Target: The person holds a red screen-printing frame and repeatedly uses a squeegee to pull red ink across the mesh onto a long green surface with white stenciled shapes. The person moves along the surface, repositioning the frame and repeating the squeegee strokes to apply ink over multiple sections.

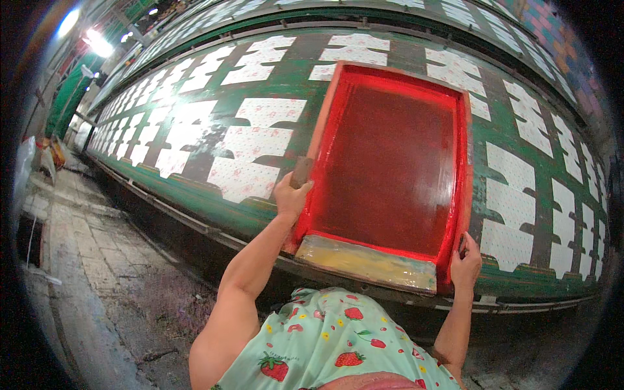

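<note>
A large screen printing frame [465, 162] with red-stained inner edges and a dark red mesh lies on a long green printing table [312, 123], slightly tilted in view. My left hand [292, 195] is closed round a brown block-like grip on the frame's left side. On the opposite side, lower down, my right hand [465, 261] grips the frame's right edge, with the fingers partly hidden. A yellowish, smeared strip [367, 262] runs along the near end of the frame. White cut fabric pieces [257, 146] with small pink prints lie flat on both sides of it.
Several more white fabric pieces [510, 205] line the table in rows. Another table with similar pieces [455, 13] stands beyond. A metal rail [162, 214] follows the near table edge. Paved floor [110, 260] stretches to the left, with bags [52, 156] beside it.
</note>
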Motion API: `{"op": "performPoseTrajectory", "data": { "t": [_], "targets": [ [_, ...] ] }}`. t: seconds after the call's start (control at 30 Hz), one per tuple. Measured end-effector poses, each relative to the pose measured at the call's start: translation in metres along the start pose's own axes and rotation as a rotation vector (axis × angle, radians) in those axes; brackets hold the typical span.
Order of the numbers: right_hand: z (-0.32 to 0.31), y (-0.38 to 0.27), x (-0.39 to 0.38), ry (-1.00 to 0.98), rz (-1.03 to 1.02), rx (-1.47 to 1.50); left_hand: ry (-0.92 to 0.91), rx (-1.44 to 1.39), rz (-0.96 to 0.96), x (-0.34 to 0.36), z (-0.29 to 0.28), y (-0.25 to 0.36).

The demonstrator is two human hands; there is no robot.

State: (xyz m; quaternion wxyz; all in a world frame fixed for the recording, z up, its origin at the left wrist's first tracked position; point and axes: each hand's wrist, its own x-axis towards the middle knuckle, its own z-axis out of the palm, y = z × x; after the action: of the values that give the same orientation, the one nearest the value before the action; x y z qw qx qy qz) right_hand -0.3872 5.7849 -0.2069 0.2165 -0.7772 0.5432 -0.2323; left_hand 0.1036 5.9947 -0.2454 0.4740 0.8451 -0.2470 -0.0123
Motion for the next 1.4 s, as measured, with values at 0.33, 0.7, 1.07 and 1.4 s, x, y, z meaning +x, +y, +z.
{"op": "performPoseTrajectory", "data": {
  "t": [0.33,0.7,1.07,1.4],
  "targets": [
    [0.014,-0.148,-0.107,-0.477,-0.796,-0.144,0.041,-0.023,-0.029,0.000,0.017,-0.012],
    [0.067,-0.223,-0.078,-0.494,-0.639,-0.355,-0.037,-0.065,-0.068,-0.002,0.001,0.001],
    [0.071,-0.226,-0.103,-0.455,-0.555,-0.296,-0.096,-0.263,-0.026,-0.005,0.006,-0.015],
    [0.118,-0.222,-0.050,-0.218,-0.691,-0.389,-0.091,-0.220,0.023,-0.007,0.004,-0.016]
  ]
}}
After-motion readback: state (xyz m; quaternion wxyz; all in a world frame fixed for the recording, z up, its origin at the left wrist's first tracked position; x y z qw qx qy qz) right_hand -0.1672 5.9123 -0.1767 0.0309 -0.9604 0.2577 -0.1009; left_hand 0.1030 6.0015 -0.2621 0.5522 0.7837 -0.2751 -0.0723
